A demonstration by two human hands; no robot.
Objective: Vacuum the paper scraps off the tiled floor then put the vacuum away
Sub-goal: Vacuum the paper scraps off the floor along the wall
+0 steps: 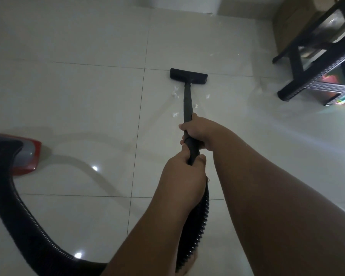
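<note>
you had both grips curled tight round the black tube: your right grip further down toward the floor end, your left grip behind it, where the ribbed hose joined. the flat nozzle sat on the tiled floor ahead of you, and most of the paper scraps lay just behind it, on either side of the tube. the best move looked to be a slow pull back with the nozzle flat on the tile, then short overlapping passes. a few far scraps lay beyond, toward the dark shelf. the red vacuum stood at your left, its hose slack enough, i judged, not to tug.
</note>
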